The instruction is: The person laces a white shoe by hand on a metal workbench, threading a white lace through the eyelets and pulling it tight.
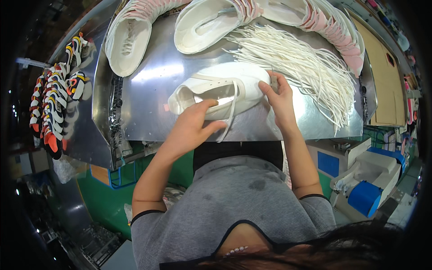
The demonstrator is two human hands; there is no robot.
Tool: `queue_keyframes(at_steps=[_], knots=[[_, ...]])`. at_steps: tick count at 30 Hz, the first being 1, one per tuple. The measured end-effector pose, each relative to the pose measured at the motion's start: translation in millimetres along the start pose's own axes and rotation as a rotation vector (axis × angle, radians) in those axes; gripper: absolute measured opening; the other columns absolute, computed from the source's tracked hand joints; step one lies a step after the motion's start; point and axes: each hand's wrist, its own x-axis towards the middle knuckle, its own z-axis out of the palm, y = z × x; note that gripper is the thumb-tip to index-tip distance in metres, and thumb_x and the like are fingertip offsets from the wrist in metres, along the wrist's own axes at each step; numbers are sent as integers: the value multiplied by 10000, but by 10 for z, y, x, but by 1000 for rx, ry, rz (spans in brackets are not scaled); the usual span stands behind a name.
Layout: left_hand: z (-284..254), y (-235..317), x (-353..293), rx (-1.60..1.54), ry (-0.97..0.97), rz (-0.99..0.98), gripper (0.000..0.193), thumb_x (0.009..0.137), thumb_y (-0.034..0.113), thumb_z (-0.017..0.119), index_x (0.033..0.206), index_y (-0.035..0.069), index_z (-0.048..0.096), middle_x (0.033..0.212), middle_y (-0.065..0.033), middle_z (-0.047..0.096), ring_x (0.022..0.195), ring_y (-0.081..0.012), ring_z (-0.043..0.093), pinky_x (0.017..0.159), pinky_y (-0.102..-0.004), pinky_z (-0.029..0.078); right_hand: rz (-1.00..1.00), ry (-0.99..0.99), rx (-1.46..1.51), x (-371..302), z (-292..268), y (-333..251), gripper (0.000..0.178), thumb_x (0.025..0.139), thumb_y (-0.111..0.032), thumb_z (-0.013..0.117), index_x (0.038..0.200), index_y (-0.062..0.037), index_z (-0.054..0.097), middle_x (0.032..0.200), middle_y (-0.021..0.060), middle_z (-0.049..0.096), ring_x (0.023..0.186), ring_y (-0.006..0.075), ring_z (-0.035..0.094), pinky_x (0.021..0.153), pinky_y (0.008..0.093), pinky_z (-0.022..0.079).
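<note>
A white shoe upper (246, 85) lies on its side on the metal table, its toe toward the right and its opening toward the left. One white lace (232, 110) runs from its eyelets and hangs down over the near side. My left hand (192, 125) grips the near edge of the opening, fingers at the inside and thumb outside by the lace. At the toe, my right hand (281, 96) holds the upper, thumb on top and fingers bent behind. A thin dark sliver shows by the right fingertips; I cannot make out what it is.
A heap of loose white laces (310, 67) lies at the back right. Nested rows of white uppers (130, 49) with pink linings curve along the far side. Colourful shoe parts (54, 108) stand on a side table at left. A machine with blue covers (365, 198) is at lower right.
</note>
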Motion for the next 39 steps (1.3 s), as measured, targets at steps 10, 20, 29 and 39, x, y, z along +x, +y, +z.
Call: queue_keyframes(at_steps=[10, 20, 29, 39], knots=[[138, 276, 97, 389, 149, 234, 213, 873, 115, 721, 1067, 41, 672, 809, -166, 669, 685, -360, 638, 627, -424, 500, 117, -355, -161, -366, 171, 170, 193, 912, -200, 737, 965, -18, 698, 775, -27, 626, 643, 59, 517, 600, 215, 414], [-513, 775, 364, 44, 380, 131, 215, 898, 147, 714, 1088, 55, 674, 749, -172, 661, 616, -283, 626, 594, -346, 492, -128, -791, -800, -1228, -796, 287, 187, 930, -211, 679, 926, -25, 661, 784, 98, 588, 655, 227, 548, 623, 339, 439], [79, 8, -98, 408, -266, -53, 247, 902, 204, 692, 1057, 37, 597, 795, -227, 658, 794, -430, 644, 685, -503, 490, -227, -231, -395, -725, -221, -120, 150, 929, -161, 693, 954, -14, 687, 681, 68, 569, 593, 139, 469, 572, 284, 404], [73, 448, 13, 490, -138, 76, 267, 936, 156, 638, 1156, 5, 623, 1047, -175, 671, 913, -372, 651, 751, -447, 511, -95, -385, -376, -221, 86, -14, 148, 897, -131, 721, 995, -21, 709, 791, 45, 664, 717, 73, 546, 652, 249, 438]])
